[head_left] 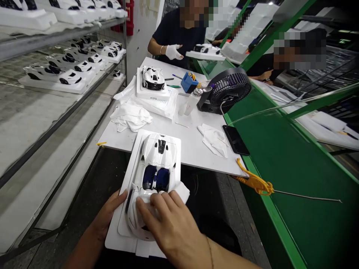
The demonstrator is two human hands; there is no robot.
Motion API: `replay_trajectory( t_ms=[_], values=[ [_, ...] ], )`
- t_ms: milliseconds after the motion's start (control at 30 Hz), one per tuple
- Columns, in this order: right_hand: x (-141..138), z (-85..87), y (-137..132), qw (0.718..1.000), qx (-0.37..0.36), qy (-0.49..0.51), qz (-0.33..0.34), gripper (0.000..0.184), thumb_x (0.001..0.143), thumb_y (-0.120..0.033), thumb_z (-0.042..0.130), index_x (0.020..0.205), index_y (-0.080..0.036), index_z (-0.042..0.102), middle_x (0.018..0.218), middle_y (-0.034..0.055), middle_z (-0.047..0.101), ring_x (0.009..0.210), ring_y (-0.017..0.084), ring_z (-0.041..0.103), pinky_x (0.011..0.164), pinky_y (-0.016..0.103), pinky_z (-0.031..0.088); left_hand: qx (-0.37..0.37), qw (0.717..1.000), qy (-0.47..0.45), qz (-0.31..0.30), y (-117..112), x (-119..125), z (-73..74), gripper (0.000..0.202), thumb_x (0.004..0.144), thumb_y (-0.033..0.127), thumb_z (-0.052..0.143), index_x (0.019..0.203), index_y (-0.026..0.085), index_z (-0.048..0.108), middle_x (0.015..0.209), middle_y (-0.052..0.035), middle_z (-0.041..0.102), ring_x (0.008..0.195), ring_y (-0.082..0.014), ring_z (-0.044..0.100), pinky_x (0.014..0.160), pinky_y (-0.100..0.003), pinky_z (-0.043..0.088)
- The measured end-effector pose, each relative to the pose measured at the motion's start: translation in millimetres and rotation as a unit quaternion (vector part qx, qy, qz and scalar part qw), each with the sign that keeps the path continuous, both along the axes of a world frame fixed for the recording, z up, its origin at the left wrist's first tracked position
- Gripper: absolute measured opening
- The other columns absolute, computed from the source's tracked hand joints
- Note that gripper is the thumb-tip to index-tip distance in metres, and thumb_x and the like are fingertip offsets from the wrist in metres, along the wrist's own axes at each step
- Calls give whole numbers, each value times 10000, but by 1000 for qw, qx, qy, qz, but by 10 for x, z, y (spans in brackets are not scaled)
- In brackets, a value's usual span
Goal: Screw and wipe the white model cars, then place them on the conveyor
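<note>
Left hand (108, 213) partly open, fingertips at the left edge of a white foam tray (119, 244), just beside a white model car (158, 157), with no grip on either. Right hand (171, 228) curled over a white cloth (181, 192), holding it against the car's near end. Car lying on the tray, whose far end overlaps the near edge of a white table (190, 149); farther along that table, 1 more white model car (153, 77), and to the left, rows of similar cars on a metal shelf (42, 41).
</note>
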State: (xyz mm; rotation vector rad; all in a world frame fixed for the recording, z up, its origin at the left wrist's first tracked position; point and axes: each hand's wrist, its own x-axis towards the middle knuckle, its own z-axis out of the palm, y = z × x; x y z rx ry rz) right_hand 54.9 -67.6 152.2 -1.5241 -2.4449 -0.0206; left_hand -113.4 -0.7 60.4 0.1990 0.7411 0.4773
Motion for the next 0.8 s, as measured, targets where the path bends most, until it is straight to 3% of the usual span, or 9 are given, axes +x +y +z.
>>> replay_trajectory(
  t_ms=[133,267,333,500,633,733,800],
  values=[
    [-131,-183,-182,999,16,-29,32,416,829,-177,465,1227,-62,500,874,119,583,674,213,484,612,379,394,14,1000,-1,2,-24,14,16,420,831,262,538,1235,164,471,988,-88,706,1020,-257,602,863,-365,470],
    [-37,-235,-426,997,25,26,75,171,849,-183,533,991,-166,627,690,18,541,604,148,458,584,322,375,19,999,25,9,-66,13,54,415,817,304,558,1203,166,498,936,-75,720,994,-265,616,836,-377,489],
    [113,-193,-477,993,9,91,75,148,853,-154,533,954,-188,636,696,13,524,634,139,467,598,301,384,20,999,40,9,-76,14,84,401,806,302,575,1171,147,522,906,-78,725,975,-266,624,828,-377,495],
    [517,-134,-343,965,-4,255,-61,434,869,-49,346,1251,-195,489,887,79,471,791,166,490,639,293,435,24,997,73,8,-83,47,164,410,775,294,616,1139,120,540,852,-86,732,932,-271,643,823,-396,504],
    [438,-242,-382,983,12,157,-95,456,862,-52,372,1291,-184,453,895,97,478,769,182,465,638,327,432,11,998,67,-4,-108,92,232,481,790,311,592,1209,98,491,920,-106,724,980,-289,622,838,-415,500],
    [241,-252,-589,994,-14,98,-39,385,875,-108,421,1243,-185,503,856,88,522,722,173,468,623,316,424,4,998,64,-2,-136,106,269,523,797,320,582,1255,105,449,966,-96,717,1013,-282,606,860,-398,492],
    [201,-178,-715,990,-53,131,-9,266,887,-180,456,1114,-209,592,770,53,529,681,154,474,602,279,424,-3,998,56,-1,-155,106,275,547,799,329,577,1277,110,425,1002,-95,709,1029,-283,596,872,-397,486]
  ],
)
